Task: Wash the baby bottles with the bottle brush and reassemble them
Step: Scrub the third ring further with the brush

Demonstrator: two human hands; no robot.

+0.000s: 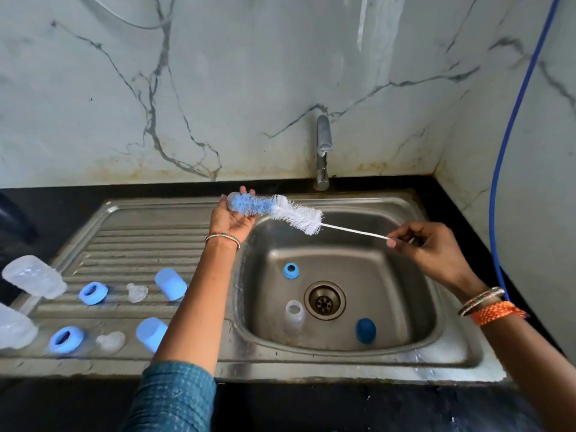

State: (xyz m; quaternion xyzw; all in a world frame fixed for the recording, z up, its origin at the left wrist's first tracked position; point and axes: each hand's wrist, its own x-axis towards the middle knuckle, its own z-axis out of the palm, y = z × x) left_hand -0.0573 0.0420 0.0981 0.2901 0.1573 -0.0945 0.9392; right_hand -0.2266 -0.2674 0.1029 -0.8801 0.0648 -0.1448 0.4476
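My left hand [232,218] is palm up over the sink's left rim and holds a small clear nipple [231,201]. The blue tip of the bottle brush [280,212] is pushed into it. White bristles and a thin white handle run right to my right hand [434,249], which pinches the handle's end above the basin. In the sink [402,213] lie a clear bottle [294,316], a blue ring [290,271] and a dark blue cap [365,330]. On the drainboard [140,241] lie two clear bottles [34,277], two blue rings [93,293], two clear nipples [136,293] and two light blue caps [170,283].
A steel tap [323,151] stands at the back of the sink against the marble wall, with no water running. A blue hose [511,135] hangs down the right wall. Black counter surrounds the sink. The drain [324,300] sits at the basin's middle.
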